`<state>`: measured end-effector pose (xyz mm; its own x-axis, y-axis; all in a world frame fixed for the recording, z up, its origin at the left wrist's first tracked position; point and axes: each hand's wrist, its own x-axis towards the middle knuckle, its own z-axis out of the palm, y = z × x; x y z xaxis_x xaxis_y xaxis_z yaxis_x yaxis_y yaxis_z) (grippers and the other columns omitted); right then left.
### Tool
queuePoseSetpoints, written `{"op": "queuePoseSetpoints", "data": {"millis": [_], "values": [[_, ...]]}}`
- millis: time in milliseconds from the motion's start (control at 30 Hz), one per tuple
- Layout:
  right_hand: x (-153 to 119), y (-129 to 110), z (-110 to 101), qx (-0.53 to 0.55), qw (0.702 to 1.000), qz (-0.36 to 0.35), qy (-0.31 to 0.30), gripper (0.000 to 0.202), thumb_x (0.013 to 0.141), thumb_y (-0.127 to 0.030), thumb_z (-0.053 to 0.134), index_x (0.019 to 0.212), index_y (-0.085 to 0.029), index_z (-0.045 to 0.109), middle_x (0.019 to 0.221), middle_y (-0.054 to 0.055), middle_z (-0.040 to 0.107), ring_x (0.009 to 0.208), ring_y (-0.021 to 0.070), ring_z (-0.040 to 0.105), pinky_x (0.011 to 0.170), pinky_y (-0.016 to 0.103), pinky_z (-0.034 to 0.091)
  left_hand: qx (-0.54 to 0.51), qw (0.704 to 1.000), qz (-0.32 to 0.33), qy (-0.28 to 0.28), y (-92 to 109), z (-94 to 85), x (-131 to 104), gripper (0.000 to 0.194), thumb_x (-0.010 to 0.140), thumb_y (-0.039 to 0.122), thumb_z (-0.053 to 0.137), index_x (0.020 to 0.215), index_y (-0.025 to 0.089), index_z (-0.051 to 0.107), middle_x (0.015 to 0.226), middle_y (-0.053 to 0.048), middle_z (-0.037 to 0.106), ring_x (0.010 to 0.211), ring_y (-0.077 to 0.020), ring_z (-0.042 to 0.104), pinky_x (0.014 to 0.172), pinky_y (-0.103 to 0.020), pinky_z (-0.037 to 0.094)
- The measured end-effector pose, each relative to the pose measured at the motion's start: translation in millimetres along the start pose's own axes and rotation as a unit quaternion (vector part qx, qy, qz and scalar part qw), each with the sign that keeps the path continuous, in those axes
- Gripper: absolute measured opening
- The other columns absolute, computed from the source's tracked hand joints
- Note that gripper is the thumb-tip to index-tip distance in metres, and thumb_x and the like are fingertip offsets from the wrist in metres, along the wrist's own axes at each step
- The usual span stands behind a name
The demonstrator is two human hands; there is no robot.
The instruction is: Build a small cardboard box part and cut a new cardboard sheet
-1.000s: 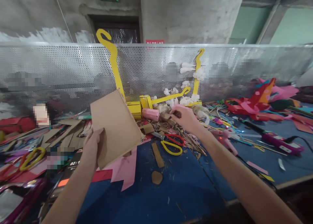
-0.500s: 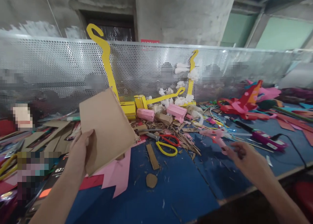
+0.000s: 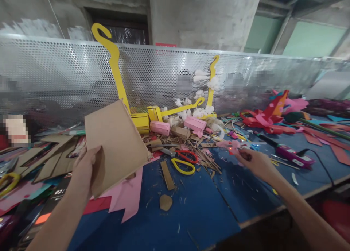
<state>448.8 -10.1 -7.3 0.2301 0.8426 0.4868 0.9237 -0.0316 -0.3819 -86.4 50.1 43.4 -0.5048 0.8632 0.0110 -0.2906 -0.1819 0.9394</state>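
My left hand (image 3: 86, 167) grips a piece of brown cardboard (image 3: 116, 145) by its lower left edge, thumb on the front face, holding it tilted above the table. Over on the right, my right hand (image 3: 257, 165) is at a pink hot glue gun (image 3: 231, 147) with a small red light, its fingers curled round the handle end. The gun lies close to the scrap pile. Between my hands are scissors (image 3: 183, 166) with one yellow and one red handle, a cardboard strip (image 3: 167, 175) and a small cardboard disc (image 3: 166, 202).
Yellow hook-shaped pieces (image 3: 116, 65) stand against a perforated metal screen (image 3: 164, 68). Pink blocks (image 3: 194, 124), white fluff and shredded cardboard (image 3: 205, 156) lie before it. A purple tool with a cord (image 3: 294, 156) is at right. Pink paper (image 3: 127, 200) and a phone (image 3: 51, 203) lie at left.
My right hand has moved left and forward onto the glue gun, its fingers closing round the handle. My left hand still holds the cardboard; the whole view has shifted slightly.
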Motion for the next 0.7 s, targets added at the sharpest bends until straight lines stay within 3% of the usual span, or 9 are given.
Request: {"op": "queuePoseSetpoints", "data": {"millis": [167,300,400,500,600,700], "values": [[-4,2,1,-0.023,0.999,0.002,-0.044,0.041,0.084,-0.058,0.053,0.085,-0.020,0.069,0.056,0.001,0.061,0.050,0.0196,0.056,0.052,0.030,0.038,0.001,1.000,-0.009,0.007,4,2.1,-2,0.038,0.070,0.023,0.072,0.108,0.028,0.071,0.080,0.004,0.075,0.059,-0.0139,0.068,0.067,-0.027,0.061],[-28,-11,-8,-0.048,0.999,-0.003,0.008,0.038,0.087,-0.056,0.049,0.096,-0.022,0.063,0.064,0.003,0.063,0.053,0.0214,0.057,0.055,0.032,0.041,-0.002,1.000,0.002,0.000,-1,-1.8,2,0.038,0.070,0.025,0.074,0.108,0.028,0.071,0.083,0.005,0.074,0.058,-0.0127,0.067,0.066,-0.026,0.060],[-49,-42,-10,-0.020,0.999,-0.032,-0.009,0.030,0.091,-0.052,0.049,0.094,-0.025,0.062,0.070,0.004,0.066,0.059,0.0214,0.061,0.059,0.033,0.044,0.001,1.000,0.008,-0.009,-6,-5.1,5,0.038,0.069,0.028,0.077,0.107,0.027,0.071,0.087,0.004,0.075,0.060,-0.0132,0.067,0.065,-0.026,0.059],[-57,-88,-7,0.037,0.986,-0.100,-0.124,0.025,0.095,-0.044,0.048,0.093,-0.025,0.064,0.082,0.005,0.070,0.069,0.0212,0.064,0.067,0.033,0.048,0.001,1.000,0.019,-0.019,-9,-5.2,6,0.038,0.070,0.028,0.078,0.107,0.027,0.071,0.092,0.003,0.075,0.064,-0.0133,0.067,0.063,-0.024,0.058],[-46,-132,5,0.066,0.966,-0.168,-0.184,0.025,0.099,-0.034,0.043,0.103,-0.023,0.065,0.101,0.007,0.070,0.085,0.0209,0.066,0.076,0.032,0.049,0.002,0.998,0.024,-0.056,-9,-0.4,0,0.042,0.068,0.026,0.080,0.109,0.027,0.071,0.097,0.002,0.076,0.066,-0.0135,0.068,0.062,-0.023,0.057],[-23,-165,26,0.021,0.957,-0.193,-0.216,0.022,0.097,-0.027,0.049,0.112,-0.018,0.063,0.110,0.010,0.069,0.096,0.0214,0.066,0.086,0.032,0.049,0.014,0.990,0.008,-0.140,-10,7.6,-16,0.049,0.064,0.028,0.085,0.112,0.026,0.071,0.101,-0.003,0.077,0.072,-0.0183,0.071,0.065,-0.026,0.059]]}}
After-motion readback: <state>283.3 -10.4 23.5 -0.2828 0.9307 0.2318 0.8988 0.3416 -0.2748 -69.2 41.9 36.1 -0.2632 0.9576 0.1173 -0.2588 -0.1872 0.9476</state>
